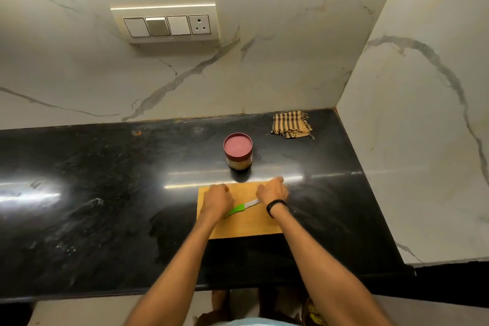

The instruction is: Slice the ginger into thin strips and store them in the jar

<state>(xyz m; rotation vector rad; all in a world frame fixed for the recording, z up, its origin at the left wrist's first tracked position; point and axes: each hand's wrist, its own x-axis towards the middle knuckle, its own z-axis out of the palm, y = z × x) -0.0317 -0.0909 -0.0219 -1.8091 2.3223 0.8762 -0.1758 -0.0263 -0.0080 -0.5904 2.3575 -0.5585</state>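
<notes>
A wooden cutting board [246, 225] lies on the black counter in front of me. My left hand [218, 198] sits on its far left part, fingers curled down over the far edge. At the board's far right corner, my right hand [272, 190] does the same; it wears a black wristband. Between the hands, a knife [242, 208] with a green handle lies flat on the board, neither hand gripping it. A jar [238, 152] with a dark pink lid stands closed just behind the board. No ginger shows; anything under the hands is hidden.
A striped brown cloth [291, 124] lies folded at the back right, near the wall corner. The marble side wall [412, 140] closes off the counter on the right. A switch panel [165, 22] is mounted on the back wall. The black counter [105, 193] stretches away to the left.
</notes>
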